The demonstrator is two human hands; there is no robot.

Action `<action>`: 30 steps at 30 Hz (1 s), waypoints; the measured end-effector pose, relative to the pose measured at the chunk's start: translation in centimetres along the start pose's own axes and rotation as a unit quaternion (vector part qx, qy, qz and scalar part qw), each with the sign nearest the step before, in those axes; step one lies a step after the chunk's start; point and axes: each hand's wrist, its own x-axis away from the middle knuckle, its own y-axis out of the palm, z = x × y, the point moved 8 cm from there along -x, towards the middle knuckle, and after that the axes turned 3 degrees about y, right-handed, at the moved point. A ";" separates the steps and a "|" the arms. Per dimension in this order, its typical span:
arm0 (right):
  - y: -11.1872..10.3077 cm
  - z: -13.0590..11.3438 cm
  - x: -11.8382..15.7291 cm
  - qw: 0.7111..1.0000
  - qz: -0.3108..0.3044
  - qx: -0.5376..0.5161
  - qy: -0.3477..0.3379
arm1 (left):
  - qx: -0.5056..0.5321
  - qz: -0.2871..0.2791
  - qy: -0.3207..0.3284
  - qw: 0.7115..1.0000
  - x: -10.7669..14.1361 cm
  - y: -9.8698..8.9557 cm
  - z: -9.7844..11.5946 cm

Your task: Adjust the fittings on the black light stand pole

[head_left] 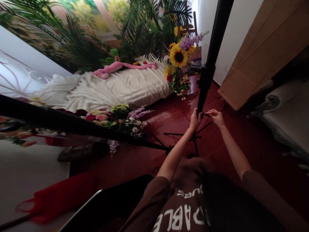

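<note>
A black light stand [209, 61] rises in front of me, its pole leaning toward the top right of the head view. My left hand [195, 120] is wrapped round the lower pole. Just to the right, my right hand [216, 118] pinches a small black knob [205, 114] that sticks out from the pole. Higher up sits a clamp collar [204, 77] with another knob. Below my hands the stand's thin legs [196, 149] spread over the floor. The inner side of my left grip is partly hidden.
A second black stand [79, 126] slants in from the left. Artificial flowers [178, 58] and a white-draped platform [120, 85] with a pink plush toy [113, 67] lie ahead. Brown board [256, 58] and a pale sofa [289, 112] are at right. The floor [156, 122] is red tile.
</note>
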 end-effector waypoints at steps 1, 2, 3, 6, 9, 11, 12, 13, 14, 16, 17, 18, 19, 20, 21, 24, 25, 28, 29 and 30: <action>-0.2 -0.2 0.0 0.999 0.034 0.011 -0.017 | 0.002 -0.001 0.000 1.000 0.0 0.0 0.0; -0.4 -0.6 0.0 0.997 0.062 0.020 -0.035 | 0.002 -0.001 0.000 1.000 0.0 0.0 0.1; -0.3 -1.1 0.1 0.995 0.081 0.024 -0.052 | 0.001 0.000 0.001 1.000 0.0 0.0 0.1; 1.2 -3.1 0.6 0.994 0.063 0.012 -0.086 | -0.006 0.002 0.004 1.000 0.1 0.0 -0.1; 3.5 -5.1 1.1 0.995 0.007 0.037 -0.093 | -0.013 0.011 0.019 1.000 0.0 -0.2 -0.2; 4.5 -6.2 1.4 0.993 0.004 0.072 -0.097 | -0.020 0.021 0.029 0.999 0.0 -0.3 -0.3; 4.8 -6.7 1.5 0.991 0.010 0.082 -0.101 | -0.023 0.023 0.032 0.999 0.0 -0.3 -0.4; 5.0 -7.2 1.4 0.990 0.018 0.085 -0.108 | -0.024 0.021 0.031 0.999 -0.1 -0.3 -0.5; 5.1 -7.8 1.4 0.989 0.026 0.082 -0.119 | -0.023 0.017 0.028 0.999 -0.1 -0.2 -0.6; 5.3 -9.2 1.1 0.985 0.033 0.077 -0.150 | -0.019 0.008 0.018 1.000 0.0 -0.1 -0.8; 5.3 -10.1 1.0 0.982 0.036 0.078 -0.168 | -0.015 0.005 0.012 1.000 0.0 -0.1 -0.8; 5.4 -11.0 0.8 0.979 0.037 0.081 -0.185 | -0.011 0.003 0.007 1.000 0.0 -0.1 -0.9; 5.5 -12.0 0.6 0.975 0.038 0.086 -0.200 | -0.006 0.001 0.003 1.000 0.0 0.0 -0.8; 5.5 -13.0 0.4 0.972 0.039 0.092 -0.214 | -0.003 -0.001 0.000 1.000 0.1 0.0 -0.8; 5.6 -14.1 0.3 0.968 0.040 0.097 -0.228 | 0.000 -0.002 -0.002 1.000 0.1 0.0 -0.7; 5.7 -17.3 0.2 0.955 0.047 0.110 -0.270 | 0.004 -0.003 0.003 1.000 0.1 0.0 -0.2; 5.8 -18.1 0.3 0.952 0.047 0.112 -0.282 | 0.005 -0.003 0.005 1.000 0.1 -0.1 0.0; 6.0 -19.7 0.6 0.949 0.037 0.105 -0.297 | 0.007 -0.004 0.002 1.000 0.1 0.0 0.2; 6.1 -19.8 0.6 0.949 0.036 0.102 -0.296 | 0.007 -0.004 0.000 1.000 0.1 0.0 0.2; 6.1 -19.8 0.6 0.949 0.035 0.103 -0.295 | 0.008 -0.004 -0.002 1.000 0.0 0.0 0.2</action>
